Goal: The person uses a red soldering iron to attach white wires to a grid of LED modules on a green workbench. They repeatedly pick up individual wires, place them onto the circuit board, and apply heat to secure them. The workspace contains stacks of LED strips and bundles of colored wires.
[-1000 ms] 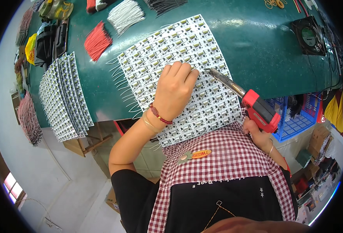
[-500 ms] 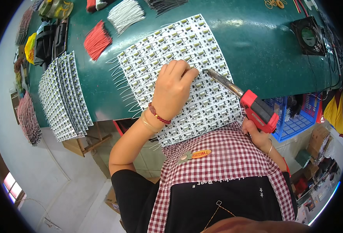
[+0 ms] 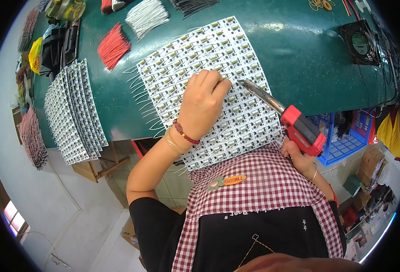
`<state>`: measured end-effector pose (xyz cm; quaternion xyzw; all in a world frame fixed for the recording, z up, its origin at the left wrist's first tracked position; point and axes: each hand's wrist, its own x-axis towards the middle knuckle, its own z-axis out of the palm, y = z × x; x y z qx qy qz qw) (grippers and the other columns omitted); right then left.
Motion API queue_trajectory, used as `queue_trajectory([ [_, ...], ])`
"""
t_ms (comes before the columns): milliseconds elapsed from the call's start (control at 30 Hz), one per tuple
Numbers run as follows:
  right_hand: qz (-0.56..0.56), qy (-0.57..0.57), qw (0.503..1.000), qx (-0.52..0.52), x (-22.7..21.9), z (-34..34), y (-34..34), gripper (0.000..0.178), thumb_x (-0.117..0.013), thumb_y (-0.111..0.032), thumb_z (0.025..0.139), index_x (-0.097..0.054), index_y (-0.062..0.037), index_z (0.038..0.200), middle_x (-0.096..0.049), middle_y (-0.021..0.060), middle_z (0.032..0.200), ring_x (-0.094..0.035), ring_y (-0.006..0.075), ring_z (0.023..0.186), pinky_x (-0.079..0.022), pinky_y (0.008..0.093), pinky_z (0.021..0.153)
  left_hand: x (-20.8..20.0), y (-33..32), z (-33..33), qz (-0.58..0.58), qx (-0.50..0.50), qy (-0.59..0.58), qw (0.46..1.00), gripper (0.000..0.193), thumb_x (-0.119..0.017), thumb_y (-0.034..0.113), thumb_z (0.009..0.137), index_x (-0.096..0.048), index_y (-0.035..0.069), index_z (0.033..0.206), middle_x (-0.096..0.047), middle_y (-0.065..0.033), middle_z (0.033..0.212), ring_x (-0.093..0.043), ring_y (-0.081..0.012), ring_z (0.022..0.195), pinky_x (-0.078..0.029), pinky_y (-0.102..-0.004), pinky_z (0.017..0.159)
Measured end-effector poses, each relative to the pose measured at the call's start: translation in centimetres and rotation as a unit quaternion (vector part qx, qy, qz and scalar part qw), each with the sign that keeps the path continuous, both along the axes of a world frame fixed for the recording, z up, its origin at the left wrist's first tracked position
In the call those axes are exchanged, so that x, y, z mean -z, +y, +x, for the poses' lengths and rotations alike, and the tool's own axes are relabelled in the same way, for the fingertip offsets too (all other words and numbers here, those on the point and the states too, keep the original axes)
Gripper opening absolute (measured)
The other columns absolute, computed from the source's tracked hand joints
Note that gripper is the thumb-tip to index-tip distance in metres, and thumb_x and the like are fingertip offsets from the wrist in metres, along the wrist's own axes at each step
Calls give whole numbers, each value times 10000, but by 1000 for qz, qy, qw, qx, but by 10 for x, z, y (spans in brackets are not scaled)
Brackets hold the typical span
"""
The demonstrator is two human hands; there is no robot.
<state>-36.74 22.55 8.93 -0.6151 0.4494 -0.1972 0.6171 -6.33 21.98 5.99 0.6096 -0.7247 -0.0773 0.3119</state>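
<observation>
A large white panel of small circuit boards (image 3: 250,122) lies at a slant on the table, its near edge against my checked apron. Thin white wires (image 3: 141,97) stick out past its left side. Above the panel's middle, my left hand (image 3: 202,102) is closed in a pinch; what sits between the fingertips is too small to make out. My right hand (image 3: 298,158) grips a red-and-black soldering gun (image 3: 304,130) from below. Its metal tip points left, close to the boards and just right of my left fingertips.
On the green table (image 3: 299,77) lie bundles of red wires (image 3: 114,46), white wires (image 3: 146,19) and black wires (image 3: 193,5). More board panels (image 3: 73,113) overlap at the left edge. A black fan (image 3: 359,41) stands at right, above a blue plastic crate (image 3: 340,140).
The soldering gun's tip has shifted very slightly right, away from my left fingertips. My left hand and the panel stay in place.
</observation>
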Motion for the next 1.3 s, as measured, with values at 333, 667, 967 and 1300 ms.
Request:
queue_trajectory([
  [333,8,-3,1000,11,-1,-2,-1,349,-541,-236,1009,-572,-8,746,-575,79,685,-535,138,601,-429,274,565,-20,8,2,-31,-28,-87,995,229,-672,-34,709,-691,69,912,-545,-33,806,-533,-208,754,-402,-346,671],
  [667,44,-10,999,-17,7,-16,0,102,-606,-113,956,-605,-12,970,-602,41,804,-565,124,708,-465,284,639,-1,12,-14,-18,-22,-18,999,258,-674,-69,690,-676,44,922,-472,-61,764,-497,-231,727,-424,-351,641],
  [967,33,22,999,-32,26,-34,7,200,-664,-78,924,-628,-19,1112,-642,35,944,-606,150,851,-495,314,746,3,12,-16,-37,-14,-13,999,253,-679,-70,690,-671,35,920,-457,-64,757,-486,-226,709,-424,-346,632],
  [1300,-48,41,996,-60,25,-26,1,155,-654,-73,911,-634,-17,1055,-640,42,889,-603,137,783,-493,307,692,4,13,-18,-30,-18,-23,999,242,-699,-59,691,-666,32,913,-452,-66,749,-485,-227,703,-421,-350,629],
])
